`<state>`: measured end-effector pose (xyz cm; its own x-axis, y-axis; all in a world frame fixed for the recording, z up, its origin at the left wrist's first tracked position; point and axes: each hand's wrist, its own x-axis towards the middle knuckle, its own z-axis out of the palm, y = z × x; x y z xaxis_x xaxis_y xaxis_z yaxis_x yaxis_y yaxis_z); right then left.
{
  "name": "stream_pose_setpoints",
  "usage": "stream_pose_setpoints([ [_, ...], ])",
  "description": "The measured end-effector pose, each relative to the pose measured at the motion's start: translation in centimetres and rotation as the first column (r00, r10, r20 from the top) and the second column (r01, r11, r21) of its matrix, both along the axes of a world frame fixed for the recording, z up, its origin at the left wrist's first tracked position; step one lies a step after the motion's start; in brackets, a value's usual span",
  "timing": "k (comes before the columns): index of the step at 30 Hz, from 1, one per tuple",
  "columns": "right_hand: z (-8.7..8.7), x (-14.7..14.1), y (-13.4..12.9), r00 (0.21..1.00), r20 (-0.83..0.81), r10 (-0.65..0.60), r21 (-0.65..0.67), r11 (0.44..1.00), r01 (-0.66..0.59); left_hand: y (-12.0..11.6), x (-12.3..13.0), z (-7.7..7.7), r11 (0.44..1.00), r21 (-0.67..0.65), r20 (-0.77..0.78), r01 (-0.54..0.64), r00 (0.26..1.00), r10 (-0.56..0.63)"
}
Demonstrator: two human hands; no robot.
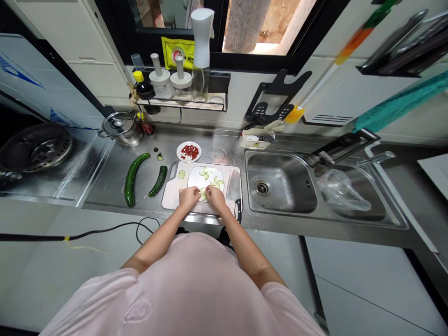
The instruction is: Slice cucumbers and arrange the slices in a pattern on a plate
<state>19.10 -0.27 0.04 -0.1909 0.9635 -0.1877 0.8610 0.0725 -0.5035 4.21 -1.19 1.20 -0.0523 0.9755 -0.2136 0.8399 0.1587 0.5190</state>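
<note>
My left hand (189,198) and my right hand (215,196) meet over the near part of a white plate (193,175). Both have their fingertips pinched at a small group of cucumber slices (203,194); the finger hold itself is too small to make out fully. Two more fanned groups of cucumber slices (206,173) lie on the plate. Beneath the plate is a pale cutting board (171,198), with a few loose cucumber rounds (181,174) at its left. A cleaver (234,185) with a black handle lies on the board's right side, beside my right hand.
Left of the board lie a whole cucumber (134,179) and a shorter cut cucumber (158,181). Behind it stands a small plate of red pieces (189,152). A steel pot (122,129) is at the back left. The double sink (280,186) adjoins on the right.
</note>
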Motion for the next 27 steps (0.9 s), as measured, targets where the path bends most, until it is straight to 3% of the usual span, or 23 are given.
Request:
stream_pose_setpoints([
  [15,-0.19,-0.7,-0.31,0.99,0.135,0.044,0.028,0.998,-0.048,-0.03,0.08,-0.19,0.998,0.034,-0.102,0.046,0.994,-0.042],
  [23,-0.56,-0.51,-0.23,0.988,0.148,0.039,0.074,0.996,-0.051,-0.25,-0.05,0.16,0.997,0.04,-0.111,0.07,0.992,-0.066],
  [27,-0.49,-0.09,-0.36,0.996,0.088,0.021,0.102,0.994,-0.03,-0.8,-0.23,0.0,0.989,0.108,-0.125,0.104,0.988,-0.09],
])
